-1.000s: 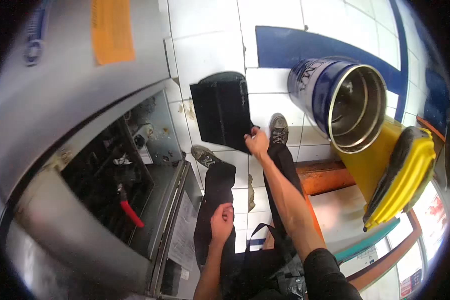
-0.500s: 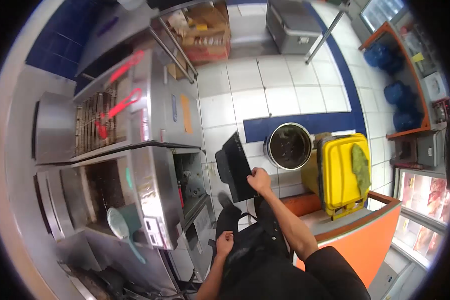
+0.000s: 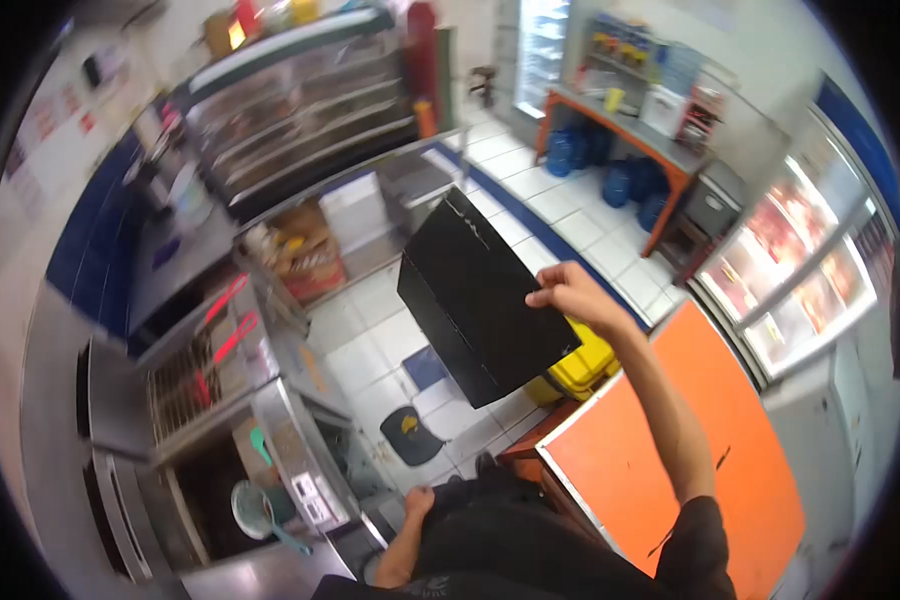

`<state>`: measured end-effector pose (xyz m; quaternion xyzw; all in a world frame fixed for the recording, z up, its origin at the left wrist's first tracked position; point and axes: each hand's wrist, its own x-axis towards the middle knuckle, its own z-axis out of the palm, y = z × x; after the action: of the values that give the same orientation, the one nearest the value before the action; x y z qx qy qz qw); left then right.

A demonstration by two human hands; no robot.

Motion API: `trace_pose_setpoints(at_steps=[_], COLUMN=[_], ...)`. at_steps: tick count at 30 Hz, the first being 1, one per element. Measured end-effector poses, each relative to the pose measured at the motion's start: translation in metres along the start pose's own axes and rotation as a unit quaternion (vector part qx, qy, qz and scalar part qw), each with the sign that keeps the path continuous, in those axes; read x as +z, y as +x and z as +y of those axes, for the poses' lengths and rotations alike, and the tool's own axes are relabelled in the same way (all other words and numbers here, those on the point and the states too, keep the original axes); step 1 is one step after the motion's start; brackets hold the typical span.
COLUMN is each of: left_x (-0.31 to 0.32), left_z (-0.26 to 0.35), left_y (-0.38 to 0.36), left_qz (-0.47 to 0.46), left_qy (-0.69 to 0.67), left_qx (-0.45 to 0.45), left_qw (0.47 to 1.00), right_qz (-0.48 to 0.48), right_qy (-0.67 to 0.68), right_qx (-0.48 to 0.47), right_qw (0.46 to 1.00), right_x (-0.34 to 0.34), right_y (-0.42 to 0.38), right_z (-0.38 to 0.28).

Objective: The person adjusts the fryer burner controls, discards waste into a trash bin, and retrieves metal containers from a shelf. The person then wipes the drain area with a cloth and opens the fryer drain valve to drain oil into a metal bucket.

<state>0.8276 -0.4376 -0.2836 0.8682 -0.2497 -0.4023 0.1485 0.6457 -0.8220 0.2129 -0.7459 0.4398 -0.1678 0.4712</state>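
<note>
- Black panel [image 3: 480, 305] is up in the air above the tiled floor [image 3: 365, 350], near the middle of the scene, tilted, with a broad face showing.
- The right hand [image 3: 575, 297] has its fingers closed on the panel's right edge, thumb and fingers pinched together; most of the panel lies to the left of the fingers.
- The left hand [image 3: 418, 502] is low and near, apart from the panel, its fingers loosely curled; whether they hold anything, I cannot tell.
- A dark rounded item [image 3: 410, 437] with a yellow mark shows beyond the left hand, to the left of the panel's near corner.
- A yellow bin [image 3: 588, 368] shows partly behind the panel's right corner.
- The orange surface [image 3: 690, 440] is on the right, under the right forearm.
- On the left, a strainer [image 3: 253, 508] sits at the open fryer [image 3: 202, 490].
</note>
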Motion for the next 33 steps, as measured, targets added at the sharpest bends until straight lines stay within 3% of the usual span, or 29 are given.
trace_pose_setpoints(at_steps=[3,6,7,8,9,11,12,14,19,20,21,23,31,33], left_x=[0.009,0.012,0.043,0.044,0.043,0.058,0.07,0.104,0.206,0.228,0.252,0.306,0.459,0.488], left_z=[-0.004,0.011,-0.014,-0.002,0.006,0.018,0.033,0.048,0.077,0.081,0.084,0.094,0.087,0.071], left_y=[-0.004,-0.014,0.021,0.014,-0.005,-0.011,-0.019,-0.045,-0.148,-0.176,-0.206,-0.266,-0.422,-0.46], left_qz=[-0.059,-0.137,-0.112,-0.127,-0.145,-0.163,-0.175,-0.167,-0.29,-0.312,-0.333,-0.369,-0.448,-0.458], left_qy=[0.086,0.174,0.276,0.281,0.288,0.275,0.309,0.421,0.46,0.464,0.47,0.482,0.555,0.574], left_qx=[0.059,0.091,0.204,0.246,0.285,0.302,0.331,0.339,0.416,0.427,0.436,0.451,0.495,0.484], left_qw=[0.993,0.971,0.933,0.919,0.903,0.898,0.874,0.825,0.729,0.711,0.692,0.654,0.496,0.476], right_qz=[0.087,0.183,0.233,0.322,0.324,0.475,0.43,0.473,0.583,0.598,0.649,0.706,0.675,0.68], right_qy=[-0.054,-0.024,-0.01,-0.082,-0.049,-0.087,-0.07,-0.038,0.025,-0.014,0.022,-0.131,-0.063,-0.097], right_qx=[-0.026,-0.008,0.017,0.007,-0.004,0.025,0.03,0.066,0.234,0.256,0.295,0.346,0.573,0.614], right_qw=[0.994,0.983,0.972,0.943,0.945,0.875,0.9,0.878,0.777,0.76,0.701,0.604,0.46,0.388], right_x=[-0.103,-0.194,-0.217,-0.232,-0.255,-0.248,-0.284,-0.307,-0.273,-0.255,-0.25,-0.229,-0.152,-0.141], right_y=[-0.077,-0.196,-0.243,-0.293,-0.34,-0.456,-0.508,-0.616,-0.893,-0.941,-0.983,-1.059,-1.321,-1.381], right_z=[-0.036,-0.075,-0.083,-0.096,-0.093,-0.125,-0.105,-0.093,-0.108,-0.113,-0.113,-0.11,-0.108,-0.101])
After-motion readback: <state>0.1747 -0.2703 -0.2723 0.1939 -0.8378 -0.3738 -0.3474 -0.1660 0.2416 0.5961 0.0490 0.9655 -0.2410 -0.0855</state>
